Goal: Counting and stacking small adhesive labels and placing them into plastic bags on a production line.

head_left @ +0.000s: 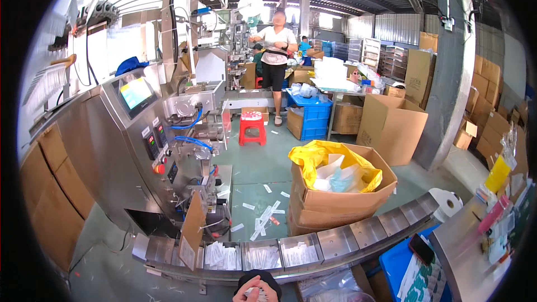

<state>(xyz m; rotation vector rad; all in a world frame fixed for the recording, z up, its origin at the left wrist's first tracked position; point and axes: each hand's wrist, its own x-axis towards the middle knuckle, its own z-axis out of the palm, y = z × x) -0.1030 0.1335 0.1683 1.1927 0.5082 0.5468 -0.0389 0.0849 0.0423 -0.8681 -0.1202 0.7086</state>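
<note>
Nearest you, at six o'clock on the bottom edge of the view, your hands (246, 289) were together, some fingers curled inward about a small bundle of white strips (262, 295). The edge cut them off, so I couldn't tell left fingers from right, how far each hand was open, or which had the firmer hold. A dark, rounded thing (274, 281) showed just behind them; I couldn't make out what it was.

Taking directions from your hands, the row of metal trays (340, 240) curved past just ahead. Similar white strips lay in three of them: one pile (222, 256) between ten and eleven o'clock, another (264, 257) just past twelve, a third (301, 253) near two. A cardboard piece (192, 229) stood tilted at half past ten, beside the first pile.

My judgement was that you were at the gathering step, with a handful of strips being held or evened up by the trays. The next move seemed to call for a close, gentle grip and level ends, since thin strips could slide out sideways.

Farther off, loose strips (263, 222) lay on the floor at twelve. A carton (330, 210) lined with a yellow bag (305, 159) stood toward half past one, the steel machine (100, 151) at half past ten. Beyond, a red stool (253, 132) stood at twelve, with a co-worker (275, 45) behind it.
</note>
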